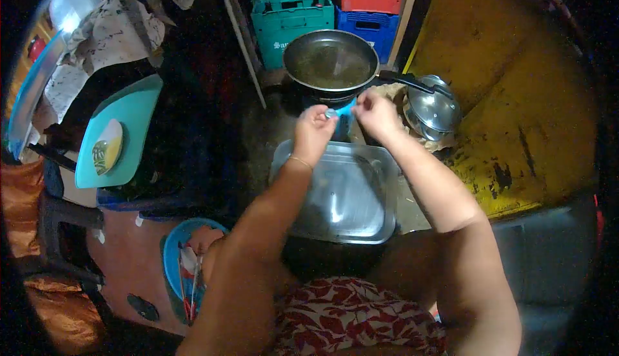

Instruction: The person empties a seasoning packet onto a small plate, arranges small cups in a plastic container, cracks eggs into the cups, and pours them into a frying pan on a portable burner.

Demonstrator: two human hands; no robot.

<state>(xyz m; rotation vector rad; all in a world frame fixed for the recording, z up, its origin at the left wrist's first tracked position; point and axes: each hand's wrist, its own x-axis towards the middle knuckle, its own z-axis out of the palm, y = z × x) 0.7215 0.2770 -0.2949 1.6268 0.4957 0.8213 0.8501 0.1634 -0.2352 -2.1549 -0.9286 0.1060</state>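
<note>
A yellow slab fills the view from one to four o'clock. Stacked crates stand at twelve o'clock. A metal tray lies at centre, just under the person's forearms. A frying pan sits at twelve o'clock beyond the tray, its handle pointing to three o'clock. A steel lid rests at two o'clock beside that handle. A teal board lies at nine o'clock. The left hand and right hand meet just below the pan, both pinching a small blue packet between their fingertips.
</note>
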